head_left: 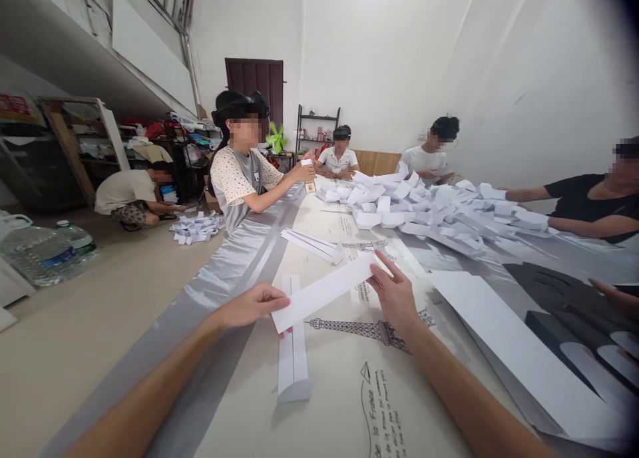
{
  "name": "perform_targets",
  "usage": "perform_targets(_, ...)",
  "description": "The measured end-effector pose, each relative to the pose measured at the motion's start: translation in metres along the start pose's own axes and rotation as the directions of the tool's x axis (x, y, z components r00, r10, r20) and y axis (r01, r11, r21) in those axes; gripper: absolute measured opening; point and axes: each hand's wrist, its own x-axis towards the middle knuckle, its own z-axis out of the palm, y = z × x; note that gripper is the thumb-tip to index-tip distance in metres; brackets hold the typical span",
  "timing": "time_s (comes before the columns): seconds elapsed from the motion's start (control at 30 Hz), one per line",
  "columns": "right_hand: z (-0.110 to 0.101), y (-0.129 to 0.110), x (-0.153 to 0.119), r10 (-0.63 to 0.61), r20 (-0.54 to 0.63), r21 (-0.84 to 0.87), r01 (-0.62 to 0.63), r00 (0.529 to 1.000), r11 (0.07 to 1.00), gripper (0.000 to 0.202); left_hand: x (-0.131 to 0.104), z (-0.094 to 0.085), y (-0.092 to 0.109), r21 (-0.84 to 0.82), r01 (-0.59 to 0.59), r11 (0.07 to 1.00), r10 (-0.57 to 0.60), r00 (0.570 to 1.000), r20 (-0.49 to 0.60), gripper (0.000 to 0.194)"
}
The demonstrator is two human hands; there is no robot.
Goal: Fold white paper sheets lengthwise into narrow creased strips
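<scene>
A long white paper strip (327, 293) is held up, slanting, between my two hands over the table. My left hand (262, 306) pinches its lower left end, thumb on top. At the upper right end, my right hand (394, 288) grips it between thumb and fingers. Beneath the strip's left part, a folded white paper piece (293, 371) lies lengthwise on the printed tablecloth (329, 405). Farther off, more narrow folded strips (310, 246) lie near the printed tower drawing.
A large heap of folded white papers (414, 205) covers the far right of the table. Flat white sheets (519, 345) lie at the right. Several people sit around the table; one person (132, 195) crouches on the floor at left by papers (197, 228). Water bottles (44, 255) stand far left.
</scene>
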Motion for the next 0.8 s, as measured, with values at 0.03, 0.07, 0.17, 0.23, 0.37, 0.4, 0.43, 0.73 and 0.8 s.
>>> perform_targets(0.03, 0.0, 0.0, 0.0, 0.007, -0.004, 0.006, -0.007, 1.0, 1.0, 0.061, 0.001, 0.001, -0.001, -0.014, 0.003, 1.0, -0.003, 1.0, -0.001, 0.054)
perform_targets(0.07, 0.001, 0.0, 0.0, 0.019, -0.008, 0.012, -0.019, 1.0, 1.0, 0.054, 0.002, 0.001, -0.002, -0.031, 0.005, 1.0, -0.005, 1.0, -0.004, 0.055)
perform_targets(0.17, 0.002, 0.003, -0.001, 0.053, 0.001, 0.02, -0.053, 0.999, 0.998, 0.042, 0.005, 0.004, -0.007, -0.086, 0.007, 0.996, -0.009, 1.0, -0.016, 0.055)
perform_targets(0.23, 0.002, 0.004, -0.001, 0.071, 0.01, 0.026, -0.071, 0.997, 0.997, 0.044, 0.007, 0.005, -0.011, -0.113, 0.004, 0.994, -0.009, 0.999, -0.046, 0.054)
perform_targets(0.37, 0.0, 0.003, 0.0, 0.087, -0.027, 0.045, -0.086, 0.996, 0.995, 0.044, 0.011, 0.005, -0.019, -0.129, 0.009, 0.992, -0.021, 0.996, -0.091, 0.047)
perform_targets(0.4, 0.0, 0.003, 0.001, 0.089, -0.036, 0.05, -0.087, 0.995, 0.995, 0.043, 0.011, 0.006, -0.02, -0.125, 0.014, 0.992, -0.026, 0.996, -0.089, 0.045)
perform_targets(0.43, -0.001, 0.003, 0.002, 0.096, -0.04, 0.056, -0.093, 0.995, 0.994, 0.041, 0.012, 0.006, -0.021, -0.119, 0.017, 0.993, -0.027, 0.996, -0.09, 0.044)
perform_targets(0.73, -0.005, 0.01, 0.006, 0.19, -0.03, 0.065, -0.188, 0.981, 0.98, 0.033, 0.016, 0.003, -0.027, -0.069, -0.026, 0.997, 0.001, 0.941, -0.339, 0.039)
perform_targets(0.8, -0.004, 0.009, 0.006, 0.178, -0.031, 0.066, -0.176, 0.984, 0.982, 0.03, 0.016, 0.001, -0.028, -0.059, -0.03, 0.998, 0.005, 0.921, -0.389, 0.037)
